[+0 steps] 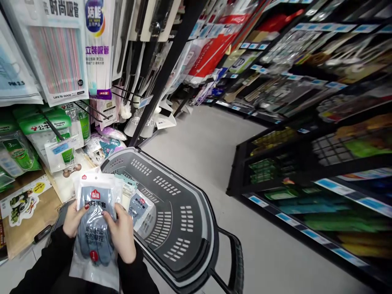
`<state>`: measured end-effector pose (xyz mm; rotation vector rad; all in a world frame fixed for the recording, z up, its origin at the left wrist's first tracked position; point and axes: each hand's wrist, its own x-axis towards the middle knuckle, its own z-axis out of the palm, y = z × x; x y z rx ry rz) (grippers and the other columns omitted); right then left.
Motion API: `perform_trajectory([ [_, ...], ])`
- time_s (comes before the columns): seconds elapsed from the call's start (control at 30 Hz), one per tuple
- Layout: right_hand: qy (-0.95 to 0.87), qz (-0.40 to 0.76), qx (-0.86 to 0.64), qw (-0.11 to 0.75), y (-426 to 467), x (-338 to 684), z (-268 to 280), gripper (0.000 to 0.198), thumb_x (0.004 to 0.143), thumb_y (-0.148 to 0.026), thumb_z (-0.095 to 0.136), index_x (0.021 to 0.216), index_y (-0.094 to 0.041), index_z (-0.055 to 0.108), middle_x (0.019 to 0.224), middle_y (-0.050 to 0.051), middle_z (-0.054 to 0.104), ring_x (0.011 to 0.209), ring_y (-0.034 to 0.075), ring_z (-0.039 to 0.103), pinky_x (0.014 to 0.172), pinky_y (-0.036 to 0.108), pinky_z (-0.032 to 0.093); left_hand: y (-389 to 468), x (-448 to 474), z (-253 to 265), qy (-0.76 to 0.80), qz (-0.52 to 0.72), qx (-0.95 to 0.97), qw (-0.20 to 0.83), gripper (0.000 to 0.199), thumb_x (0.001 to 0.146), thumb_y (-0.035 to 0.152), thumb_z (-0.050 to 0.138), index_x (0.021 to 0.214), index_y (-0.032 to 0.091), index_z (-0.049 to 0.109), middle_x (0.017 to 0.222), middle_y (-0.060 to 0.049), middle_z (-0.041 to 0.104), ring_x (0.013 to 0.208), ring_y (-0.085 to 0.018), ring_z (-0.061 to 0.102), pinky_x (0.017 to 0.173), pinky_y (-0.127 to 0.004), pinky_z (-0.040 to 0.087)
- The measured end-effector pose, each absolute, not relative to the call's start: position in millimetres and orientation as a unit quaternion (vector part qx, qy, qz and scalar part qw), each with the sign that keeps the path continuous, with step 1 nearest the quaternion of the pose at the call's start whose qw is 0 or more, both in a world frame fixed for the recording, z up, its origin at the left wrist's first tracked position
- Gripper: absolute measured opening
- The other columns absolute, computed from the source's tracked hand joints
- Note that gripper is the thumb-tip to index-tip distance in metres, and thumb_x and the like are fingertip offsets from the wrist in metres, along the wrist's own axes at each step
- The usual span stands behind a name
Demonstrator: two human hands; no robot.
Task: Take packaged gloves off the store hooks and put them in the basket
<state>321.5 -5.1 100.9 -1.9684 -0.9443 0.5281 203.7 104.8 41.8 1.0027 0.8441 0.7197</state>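
A clear-and-white packet of blue-grey gloves point(95, 241) is held upright between my two hands, its printed front facing me. My left hand point(74, 218) grips the left edge, thumb on the front. On the opposite edge, my right hand point(122, 232) pinches the packet with its thumb across the front; the other fingers are mostly behind. Just beyond the packet stands a grey shopping basket point(190, 245) with slotted walls and a black handle. Inside it lies another glove packet point(141, 210), beside some pale green-topped packets point(127, 185) that my packet partly hides.
Packs of drinking straws point(58, 57) hang on hooks at upper left, above green-labelled packages point(45, 126). A cardboard-backed pack point(29, 212) lies at lower left. Grey floor point(202, 134) runs along the aisle. Blurred shelves with price tags point(352, 196) line the right side.
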Motion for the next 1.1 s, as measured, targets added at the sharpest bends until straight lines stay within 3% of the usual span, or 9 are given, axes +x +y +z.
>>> perform_trajectory([
  [0.1, -0.334, 0.179, -0.752, 0.540, -20, 339, 100, 0.019, 0.084, -0.036, 0.050, 0.079, -0.018, 0.056, 0.078, 0.005, 0.060, 0.074, 0.019, 0.055, 0.068, 0.029, 0.042, 104, 196, 41, 0.360, 0.351, 0.466, 0.728, 0.032, 0.073, 0.042, 0.065, 0.090, 0.015, 0.068, 0.093, -0.009, 0.070, 0.086, -0.025, 0.063, 0.077, -0.033, 0.046],
  [0.2, -0.245, 0.191, -0.693, 0.650, -49, 366, 111, 0.031, 0.080, -0.040, 0.055, 0.101, -0.018, 0.055, 0.097, 0.008, 0.063, 0.089, 0.021, 0.058, 0.078, 0.031, 0.045, 103, 189, 43, 0.368, 0.353, 0.479, 0.714, 0.033, 0.065, 0.033, 0.073, 0.093, 0.016, 0.069, 0.104, -0.011, 0.067, 0.100, -0.028, 0.058, 0.087, -0.036, 0.042],
  [0.27, -0.214, 0.207, -0.673, 0.677, -69, 381, 121, 0.037, 0.076, -0.042, 0.060, 0.104, -0.018, 0.055, 0.100, 0.008, 0.063, 0.092, 0.022, 0.058, 0.079, 0.030, 0.047, 102, 186, 45, 0.372, 0.345, 0.491, 0.708, 0.034, 0.061, 0.028, 0.077, 0.092, 0.016, 0.069, 0.104, -0.011, 0.066, 0.102, -0.029, 0.057, 0.088, -0.036, 0.042],
  [0.5, -0.209, 0.279, -0.626, 0.698, -101, 385, 139, 0.039, 0.073, -0.042, 0.066, 0.103, -0.020, 0.056, 0.099, 0.007, 0.064, 0.091, 0.022, 0.060, 0.080, 0.032, 0.047, 100, 183, 52, 0.374, 0.325, 0.453, 0.741, 0.037, 0.057, 0.026, 0.079, 0.091, 0.016, 0.068, 0.098, -0.008, 0.067, 0.084, -0.022, 0.062, 0.072, -0.029, 0.049],
  [0.6, -0.189, 0.340, -0.515, 0.764, -92, 385, 122, 0.036, 0.073, -0.041, 0.066, 0.102, -0.023, 0.055, 0.081, 0.003, 0.065, 0.066, 0.016, 0.062, 0.060, 0.026, 0.047, 98, 185, 57, 0.365, 0.312, 0.419, 0.771, 0.038, 0.057, 0.024, 0.080, 0.092, 0.016, 0.067, 0.091, -0.006, 0.069, 0.074, -0.018, 0.062, 0.065, -0.025, 0.050],
  [0.7, -0.170, 0.371, -0.422, 0.810, -80, 389, 96, 0.037, 0.074, -0.061, 0.051, 0.072, -0.024, 0.051, 0.038, -0.009, 0.041, 0.024, 0.009, 0.034, 0.035, 0.023, 0.029, 95, 186, 62, 0.371, 0.297, 0.397, 0.785, 0.039, 0.055, 0.023, 0.081, 0.091, 0.017, 0.068, 0.091, -0.005, 0.070, 0.070, -0.015, 0.063, 0.062, -0.022, 0.051],
  [0.77, -0.158, 0.378, -0.377, 0.831, -75, 390, 83, 0.053, 0.072, -0.076, 0.034, 0.060, -0.025, 0.041, 0.029, -0.014, 0.015, 0.017, 0.006, 0.009, 0.029, 0.022, 0.017, 95, 186, 64, 0.380, 0.291, 0.389, 0.787, 0.040, 0.053, 0.022, 0.082, 0.090, 0.017, 0.068, 0.091, -0.004, 0.070, 0.070, -0.015, 0.064, 0.062, -0.020, 0.052],
  [0.83, -0.136, 0.397, -0.304, 0.855, -74, 388, 78, 0.055, 0.072, -0.078, 0.027, 0.063, -0.025, 0.040, 0.031, -0.016, 0.007, 0.018, 0.004, -0.003, 0.028, 0.022, 0.010, 95, 186, 65, 0.388, 0.281, 0.384, 0.789, 0.041, 0.053, 0.022, 0.083, 0.091, 0.018, 0.068, 0.087, -0.003, 0.071, 0.067, -0.014, 0.064, 0.059, -0.020, 0.053],
  [1.1, -0.053, 0.381, -0.150, 0.911, -55, 403, 110, 0.017, 0.091, -0.030, 0.037, 0.088, -0.020, 0.050, 0.053, -0.012, 0.018, 0.036, 0.004, -0.007, 0.029, 0.019, 0.005, 97, 190, 63, 0.400, 0.262, 0.388, 0.788, 0.045, 0.051, 0.023, 0.083, 0.093, 0.019, 0.067, 0.089, -0.003, 0.071, 0.061, -0.014, 0.064, 0.056, -0.020, 0.054],
])
